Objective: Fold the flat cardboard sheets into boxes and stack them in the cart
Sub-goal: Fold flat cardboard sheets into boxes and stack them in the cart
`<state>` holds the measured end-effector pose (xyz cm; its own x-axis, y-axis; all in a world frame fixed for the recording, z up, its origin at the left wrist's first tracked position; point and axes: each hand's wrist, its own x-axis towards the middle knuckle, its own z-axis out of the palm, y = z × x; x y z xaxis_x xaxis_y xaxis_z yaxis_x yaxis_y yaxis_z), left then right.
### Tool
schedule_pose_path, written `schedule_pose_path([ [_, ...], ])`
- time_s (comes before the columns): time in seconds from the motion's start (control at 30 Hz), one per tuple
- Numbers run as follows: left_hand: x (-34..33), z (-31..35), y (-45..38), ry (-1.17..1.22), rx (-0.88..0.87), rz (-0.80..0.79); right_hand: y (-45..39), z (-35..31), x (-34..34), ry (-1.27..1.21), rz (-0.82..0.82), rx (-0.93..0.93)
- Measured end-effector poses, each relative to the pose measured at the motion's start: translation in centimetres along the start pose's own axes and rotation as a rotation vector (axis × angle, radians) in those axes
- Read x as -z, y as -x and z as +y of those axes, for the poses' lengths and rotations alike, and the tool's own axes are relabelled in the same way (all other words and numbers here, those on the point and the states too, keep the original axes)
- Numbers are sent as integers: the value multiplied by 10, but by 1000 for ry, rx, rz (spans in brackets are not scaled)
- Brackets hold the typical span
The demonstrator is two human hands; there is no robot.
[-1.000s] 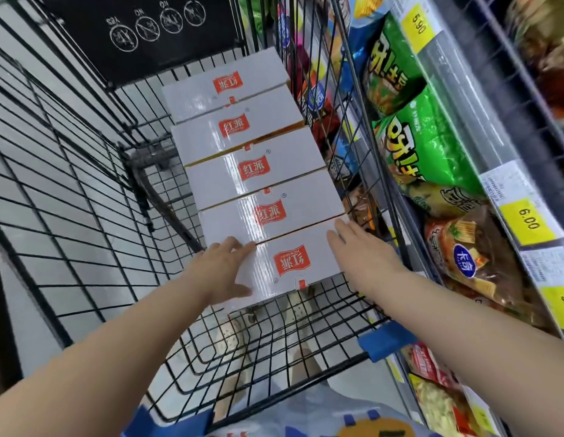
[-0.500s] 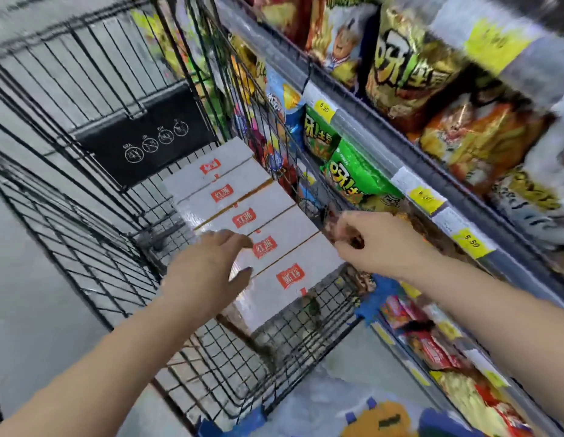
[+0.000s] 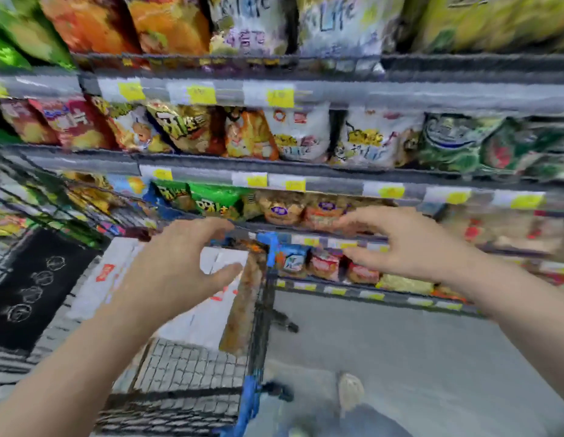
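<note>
While the frame is motion-blurred, we see white boxes lying in the wire cart, beside the snack shelves. Our left hand hovers over the boxes, fingers spread, loosely curved, holding nothing. Our right hand, fingers spread too, is off the cart toward the shelves.

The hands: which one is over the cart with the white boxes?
The left hand. It hovers over the white boxes in the cart, fingers spread, holding nothing. The right hand is out in front of the shelf snacks instead.
</note>
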<state>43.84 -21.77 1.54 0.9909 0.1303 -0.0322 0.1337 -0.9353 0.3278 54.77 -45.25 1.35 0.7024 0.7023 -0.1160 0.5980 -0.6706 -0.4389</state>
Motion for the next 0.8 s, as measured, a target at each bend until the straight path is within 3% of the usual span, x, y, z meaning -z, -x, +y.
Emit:
schedule_pose_path([
  [0.27,-43,151,-42,-105,-520,-161,165,78,14,-54,245,-473],
  [0.37,-74,228,-41,-170,-800,-178,244,100,14,-62,311,-670],
  [0.7,-178,479,37,-386,-1289,-418,490,155,-13,-123,431,-1147],
  [0.8,-209,540,71,-421,-1433,-373,556,173,-21,-147,425,-1252],
])
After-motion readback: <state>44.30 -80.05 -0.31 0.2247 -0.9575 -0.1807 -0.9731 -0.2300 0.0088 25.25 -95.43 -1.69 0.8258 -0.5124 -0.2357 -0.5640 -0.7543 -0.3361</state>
